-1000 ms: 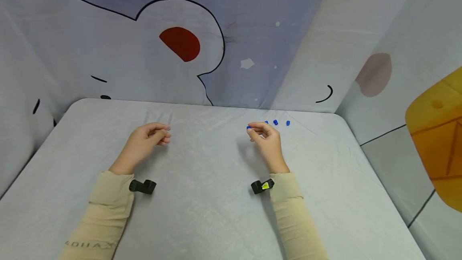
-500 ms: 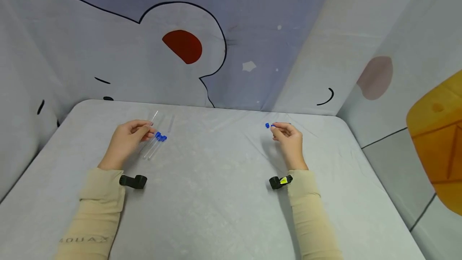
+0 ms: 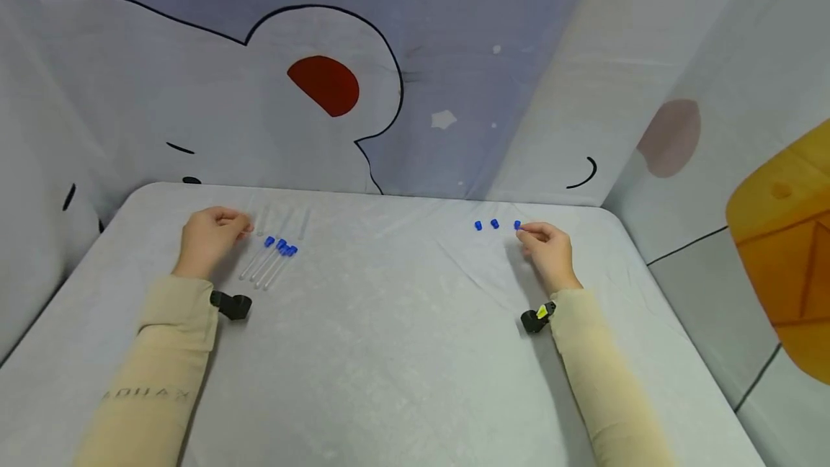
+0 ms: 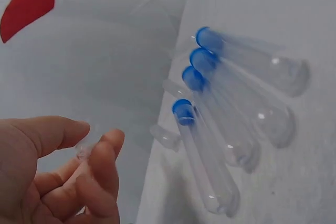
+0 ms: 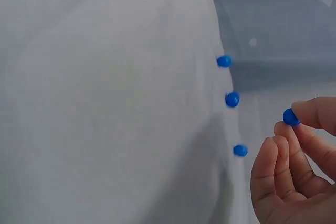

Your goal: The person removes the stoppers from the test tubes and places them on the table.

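Cap, blue and likely light, stiff plastic, is pinched by the right hand, well right of the capped test tubes; just left of them, the left hand pinches a clear test tube, probably smooth and slippery, best gripped mid-barrel.

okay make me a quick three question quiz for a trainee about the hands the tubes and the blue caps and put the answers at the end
1. How many blue-capped tubes lie on the table?
2. True or false: the right hand pinches a blue cap.
3. Which is nearer the blue-capped tubes: (a) the right hand or (b) the left hand?

Key: 1. Four. 2. True. 3. b.
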`<action>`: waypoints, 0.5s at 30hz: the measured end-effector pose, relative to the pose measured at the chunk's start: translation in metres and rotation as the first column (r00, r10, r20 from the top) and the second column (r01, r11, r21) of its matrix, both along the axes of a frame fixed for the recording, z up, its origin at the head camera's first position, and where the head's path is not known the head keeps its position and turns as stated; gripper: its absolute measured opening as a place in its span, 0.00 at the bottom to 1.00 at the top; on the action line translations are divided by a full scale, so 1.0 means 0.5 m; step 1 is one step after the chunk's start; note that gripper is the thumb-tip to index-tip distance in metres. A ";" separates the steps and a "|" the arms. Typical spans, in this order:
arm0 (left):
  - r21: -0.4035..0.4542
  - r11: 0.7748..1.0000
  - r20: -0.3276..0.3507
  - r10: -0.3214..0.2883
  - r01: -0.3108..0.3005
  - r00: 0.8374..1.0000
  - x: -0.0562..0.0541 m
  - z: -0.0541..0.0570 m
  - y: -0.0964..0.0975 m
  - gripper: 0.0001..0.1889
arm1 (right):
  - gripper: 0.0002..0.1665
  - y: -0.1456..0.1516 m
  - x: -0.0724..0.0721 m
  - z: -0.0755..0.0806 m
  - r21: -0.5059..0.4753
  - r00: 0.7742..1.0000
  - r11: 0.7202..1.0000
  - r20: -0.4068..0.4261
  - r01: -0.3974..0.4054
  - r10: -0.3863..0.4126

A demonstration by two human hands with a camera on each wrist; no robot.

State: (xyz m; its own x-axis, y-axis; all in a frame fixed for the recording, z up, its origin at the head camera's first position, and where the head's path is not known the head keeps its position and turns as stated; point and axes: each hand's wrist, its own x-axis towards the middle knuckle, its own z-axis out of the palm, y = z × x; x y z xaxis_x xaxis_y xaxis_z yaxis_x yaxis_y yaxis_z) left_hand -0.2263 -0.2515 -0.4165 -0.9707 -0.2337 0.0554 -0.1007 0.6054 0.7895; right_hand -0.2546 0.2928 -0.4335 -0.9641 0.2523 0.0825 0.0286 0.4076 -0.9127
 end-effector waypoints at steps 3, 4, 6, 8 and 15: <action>-0.053 0.998 0.022 0.032 -0.031 0.999 -0.006 -0.008 -0.003 0.22 | 0.18 0.019 -0.012 -0.004 0.016 0.998 0.999 0.049 0.037 -0.038; -0.065 0.997 0.029 0.044 -0.042 0.999 -0.008 -0.010 -0.003 0.22 | 0.18 0.024 -0.017 -0.004 0.017 0.997 0.999 0.058 0.048 -0.049; -0.089 0.994 0.052 0.067 -0.062 0.996 -0.012 -0.014 -0.003 0.24 | 0.17 0.034 -0.026 -0.005 0.009 0.995 0.997 0.068 0.077 -0.077; -0.117 0.990 0.078 0.085 -0.076 0.993 -0.015 -0.018 -0.003 0.26 | 0.17 0.041 -0.035 -0.007 0.000 0.992 0.995 0.071 0.104 -0.104; -0.169 0.980 0.114 0.129 -0.109 0.985 -0.023 -0.035 -0.011 0.25 | 0.16 0.053 -0.065 -0.014 0.071 0.979 0.987 0.133 0.144 -0.153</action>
State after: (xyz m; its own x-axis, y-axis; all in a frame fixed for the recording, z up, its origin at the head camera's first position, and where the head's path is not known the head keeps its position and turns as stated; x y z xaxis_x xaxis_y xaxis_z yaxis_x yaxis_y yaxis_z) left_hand -0.2379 -0.2569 -0.4338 -0.9381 -0.3458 -0.0167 -0.2704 0.7017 0.6592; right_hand -0.2870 0.3190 -0.4403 -0.9194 0.3922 -0.0289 0.2167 0.4440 -0.8695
